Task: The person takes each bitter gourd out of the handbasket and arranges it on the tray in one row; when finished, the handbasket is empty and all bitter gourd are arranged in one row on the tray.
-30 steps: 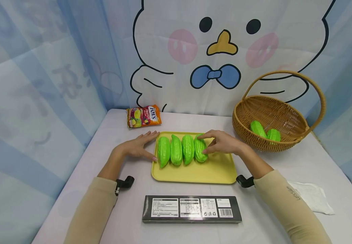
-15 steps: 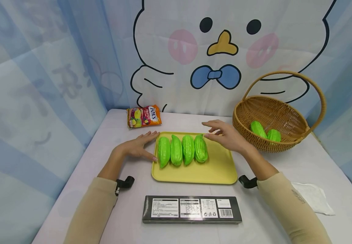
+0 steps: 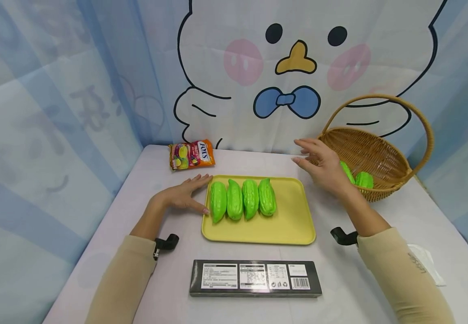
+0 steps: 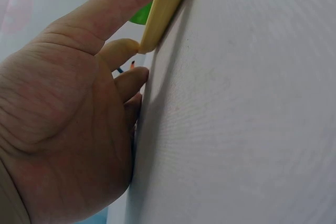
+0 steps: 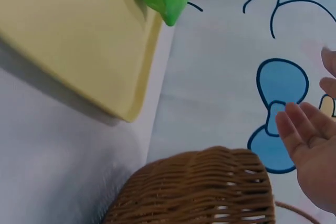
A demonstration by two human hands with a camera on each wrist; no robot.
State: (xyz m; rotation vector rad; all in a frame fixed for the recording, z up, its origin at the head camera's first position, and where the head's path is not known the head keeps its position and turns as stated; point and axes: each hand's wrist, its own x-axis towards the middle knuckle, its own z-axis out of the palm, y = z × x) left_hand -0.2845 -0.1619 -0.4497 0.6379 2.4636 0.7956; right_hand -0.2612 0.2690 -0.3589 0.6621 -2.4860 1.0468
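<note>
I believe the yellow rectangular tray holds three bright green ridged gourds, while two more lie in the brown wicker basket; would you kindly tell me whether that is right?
Not quite: the head view shows four bright green ridged gourds on the yellow rectangular tray, not three; two more gourds do lie in the brown wicker basket.

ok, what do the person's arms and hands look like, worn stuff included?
Left hand and right hand are ungloved. Left sleeve and right sleeve are beige; the right has small dark lettering, not readable. Left wrist device and right wrist device are black, angular.
</note>
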